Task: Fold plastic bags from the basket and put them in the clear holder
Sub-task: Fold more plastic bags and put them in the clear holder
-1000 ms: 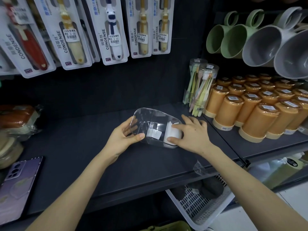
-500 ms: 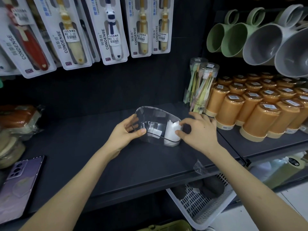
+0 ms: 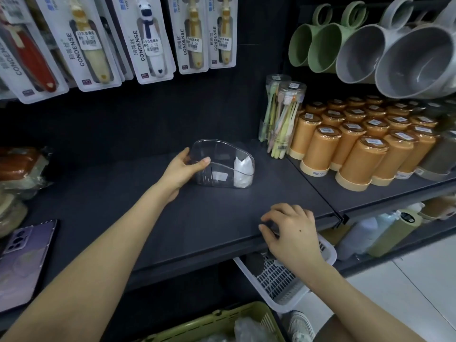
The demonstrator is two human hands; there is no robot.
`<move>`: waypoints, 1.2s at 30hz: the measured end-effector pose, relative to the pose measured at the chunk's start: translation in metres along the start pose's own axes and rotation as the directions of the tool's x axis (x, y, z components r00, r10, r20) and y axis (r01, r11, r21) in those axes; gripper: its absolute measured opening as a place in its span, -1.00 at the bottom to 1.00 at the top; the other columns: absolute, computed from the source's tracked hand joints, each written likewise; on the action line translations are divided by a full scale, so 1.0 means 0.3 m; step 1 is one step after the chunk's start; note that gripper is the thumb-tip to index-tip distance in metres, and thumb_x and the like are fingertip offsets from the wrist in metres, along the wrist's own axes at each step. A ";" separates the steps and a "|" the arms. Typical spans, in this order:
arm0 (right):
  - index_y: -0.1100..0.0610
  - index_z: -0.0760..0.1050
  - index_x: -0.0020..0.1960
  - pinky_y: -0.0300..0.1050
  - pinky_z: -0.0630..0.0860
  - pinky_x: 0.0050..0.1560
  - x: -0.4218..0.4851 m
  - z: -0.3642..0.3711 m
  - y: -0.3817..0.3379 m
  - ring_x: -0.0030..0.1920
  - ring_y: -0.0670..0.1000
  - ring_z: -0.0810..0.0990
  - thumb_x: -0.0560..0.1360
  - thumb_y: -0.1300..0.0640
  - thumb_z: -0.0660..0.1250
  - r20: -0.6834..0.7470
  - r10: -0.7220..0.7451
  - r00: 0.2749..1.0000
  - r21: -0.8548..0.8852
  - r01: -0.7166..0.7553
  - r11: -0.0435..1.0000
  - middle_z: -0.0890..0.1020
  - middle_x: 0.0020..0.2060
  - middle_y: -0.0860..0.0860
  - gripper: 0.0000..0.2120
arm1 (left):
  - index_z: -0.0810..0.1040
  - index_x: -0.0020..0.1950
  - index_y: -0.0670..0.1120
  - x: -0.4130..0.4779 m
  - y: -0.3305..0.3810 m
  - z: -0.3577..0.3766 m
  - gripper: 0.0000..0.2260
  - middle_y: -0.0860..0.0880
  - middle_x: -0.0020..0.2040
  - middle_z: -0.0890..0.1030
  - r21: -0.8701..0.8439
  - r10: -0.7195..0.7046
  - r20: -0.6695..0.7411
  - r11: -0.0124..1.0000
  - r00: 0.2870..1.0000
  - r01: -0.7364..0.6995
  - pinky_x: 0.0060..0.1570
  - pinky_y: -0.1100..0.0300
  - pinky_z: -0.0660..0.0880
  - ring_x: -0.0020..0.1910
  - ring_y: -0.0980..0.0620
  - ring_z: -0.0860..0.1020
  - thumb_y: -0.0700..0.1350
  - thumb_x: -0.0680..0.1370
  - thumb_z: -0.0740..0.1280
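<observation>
Clear holder [image 3: 222,154] is sitting mid-shelf [image 3: 148,206], folded white bag [image 3: 243,172] standing in its right end. Left hand [image 3: 182,169] is gripping its left end. Right hand [image 3: 293,233], off the bag now, is curling at the shelf's front edge above the white basket [image 3: 276,277]; cannot tell any hold.

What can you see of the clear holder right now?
The clear holder is a transparent plastic tub with a curved rim, standing upright on the dark shelf. A folded white bag sits in its right end, and a white sticker shows through the plastic. The left hand grips its left end, thumb in front.
</observation>
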State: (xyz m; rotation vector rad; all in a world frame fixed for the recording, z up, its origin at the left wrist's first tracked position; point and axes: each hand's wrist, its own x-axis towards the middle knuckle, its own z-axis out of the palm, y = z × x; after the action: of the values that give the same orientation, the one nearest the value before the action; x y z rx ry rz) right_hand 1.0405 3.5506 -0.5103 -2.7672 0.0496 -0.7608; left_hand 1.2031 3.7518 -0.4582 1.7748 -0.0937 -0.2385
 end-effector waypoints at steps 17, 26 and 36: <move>0.06 0.65 -0.11 -0.01 0.56 -0.21 -0.442 0.144 -0.259 -0.20 0.12 0.62 0.24 0.07 0.58 0.390 -0.189 0.901 0.089 0.168 0.982 0.62 -0.21 -0.01 -0.75 | 0.32 0.49 -0.09 -0.736 -0.457 -0.418 -0.29 -0.15 0.48 0.31 0.911 0.266 0.032 0.389 0.963 -0.138 0.49 -0.07 0.09 0.51 -0.20 0.19 0.35 0.58 -0.17; 0.12 0.47 0.27 -0.05 0.48 0.13 -0.570 0.402 -0.299 0.21 0.17 0.54 0.52 -0.14 0.30 0.883 0.113 0.455 -0.115 -0.023 0.993 0.59 0.20 0.13 -0.56 | 0.40 0.45 -0.06 -0.764 -0.519 -0.399 -0.51 -0.16 0.44 0.40 0.932 0.422 -0.006 0.332 0.907 -0.148 0.43 -0.07 0.11 0.46 -0.23 0.29 0.13 0.61 0.05; 0.05 0.61 -0.05 -0.18 0.41 -0.12 -0.544 0.403 -0.375 0.10 0.12 0.61 0.53 0.14 0.31 0.880 0.034 0.474 0.074 -0.209 0.975 0.68 -0.03 0.07 -0.90 | 0.41 0.44 -0.04 -0.748 -0.541 -0.422 -0.54 -0.15 0.43 0.42 0.920 0.454 0.031 0.335 0.890 -0.203 0.41 0.00 0.05 0.43 -0.24 0.33 0.06 0.57 0.12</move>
State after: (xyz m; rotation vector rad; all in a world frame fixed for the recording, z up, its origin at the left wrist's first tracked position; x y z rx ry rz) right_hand 0.9568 3.7060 -0.6610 -2.5836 -0.0239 0.7417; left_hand 1.0004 3.9516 -0.5664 2.8326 -0.5093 0.4539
